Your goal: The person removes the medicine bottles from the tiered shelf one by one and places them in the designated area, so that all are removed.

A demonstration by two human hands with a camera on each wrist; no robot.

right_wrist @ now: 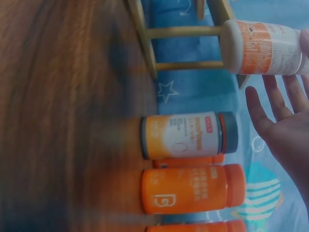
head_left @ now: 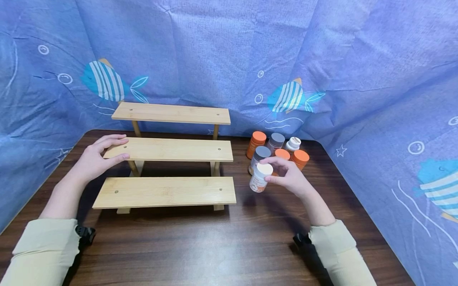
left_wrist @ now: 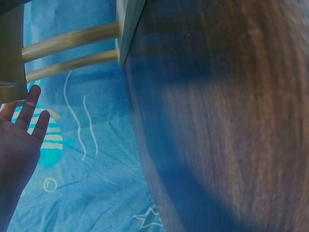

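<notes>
A three-tier wooden shelf stand [head_left: 168, 190] stands on the table. My left hand [head_left: 89, 159] rests at the left end of its middle board, thumb and fingers apart. In the left wrist view, several straight fingers [left_wrist: 30, 108] reach past the board's end. Off the stand's right side, my right hand [head_left: 291, 176] pinches a white supplement bottle [head_left: 258, 183] near its cap. The right wrist view shows this bottle with an orange-and-white label [right_wrist: 263, 48], raised off the table and a little tilted.
Behind the right hand cluster several bottles: an orange one [head_left: 256, 143], two with grey lids, including the front one [head_left: 262, 153], and a white-capped one [head_left: 293, 143]. A blue fish-patterned curtain [head_left: 214, 51] hangs around the dark wooden table [head_left: 214, 246].
</notes>
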